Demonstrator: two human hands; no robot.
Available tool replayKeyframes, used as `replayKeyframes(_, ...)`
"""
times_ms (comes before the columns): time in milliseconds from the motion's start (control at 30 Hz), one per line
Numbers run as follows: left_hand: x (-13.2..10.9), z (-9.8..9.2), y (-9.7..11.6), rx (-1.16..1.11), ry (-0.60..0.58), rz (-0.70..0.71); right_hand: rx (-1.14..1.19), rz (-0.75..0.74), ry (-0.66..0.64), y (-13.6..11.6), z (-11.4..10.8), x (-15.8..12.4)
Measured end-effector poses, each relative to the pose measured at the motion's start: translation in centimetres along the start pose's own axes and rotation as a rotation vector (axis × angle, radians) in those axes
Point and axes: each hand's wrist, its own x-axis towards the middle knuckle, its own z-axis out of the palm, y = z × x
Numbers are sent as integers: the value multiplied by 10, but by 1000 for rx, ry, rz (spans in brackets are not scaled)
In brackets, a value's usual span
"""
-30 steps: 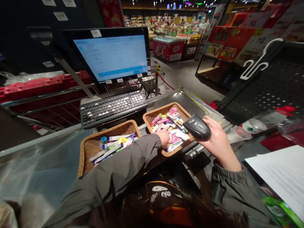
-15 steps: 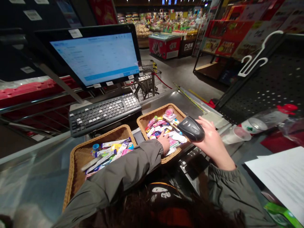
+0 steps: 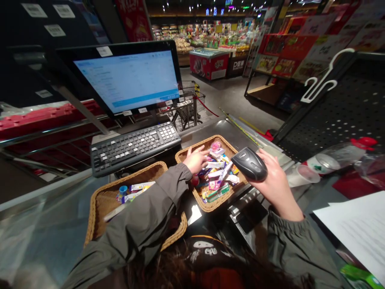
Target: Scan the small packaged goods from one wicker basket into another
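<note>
The left hand (image 3: 196, 159), fingers spread, was the nearer to a slim packet (image 3: 225, 171) right of it, long axis slanting away rightward; fingertip contact with the pile (image 3: 214, 184) was unclear. The right hand (image 3: 276, 177) gripped a black scanner (image 3: 249, 163).

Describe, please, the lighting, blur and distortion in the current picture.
In the head view, the upper left is dark beside the bright rectangular blue monitor screen; head view, the rounded black plastic scanner catches soft highlights, and print on the white paper sheets is unreadably blurred; head view edges look stretched.
</note>
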Motion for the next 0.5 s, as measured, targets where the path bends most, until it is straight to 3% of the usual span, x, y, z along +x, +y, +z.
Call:
replayKeyframes(133, -27, -52, -14, -63, 48, -24, -8, -30, 44, -5, 2, 1)
replayKeyframes(233, -52, -75, -21, -109, 122, -41, -22, -59, 40, -14, 3, 4)
replayKeyframes(367, -83, -83, -24, -92, 220, -57, -31, -85, 13, -29, 6, 7)
replayKeyframes(500, -106, -69, -34, -79, 187, -130, -5, -104, -11, -44, 10, 9)
